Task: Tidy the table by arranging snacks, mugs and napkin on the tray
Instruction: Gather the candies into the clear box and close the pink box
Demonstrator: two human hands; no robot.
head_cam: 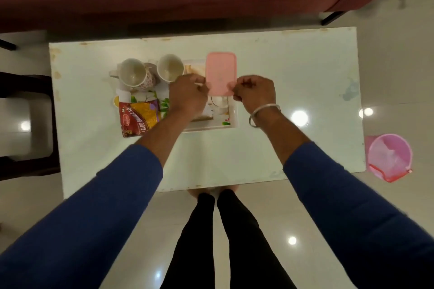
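The white table [293, 73] has wide bare surface to the right of the tray [232, 122] and along the near edge; its left part is also open. The tray sits left of centre. Both hands grip the near corners of a pink box [220, 70]: the left hand [187, 94] is closed on its left corner, the right hand [256, 91] on its right. The box is over the tray's far right part. Two mugs [132, 73] [170, 68] stand at the tray's far left; a snack packet [138, 117] overhangs its near-left edge. A pink bin [389, 157] stands beside the table's right edge.
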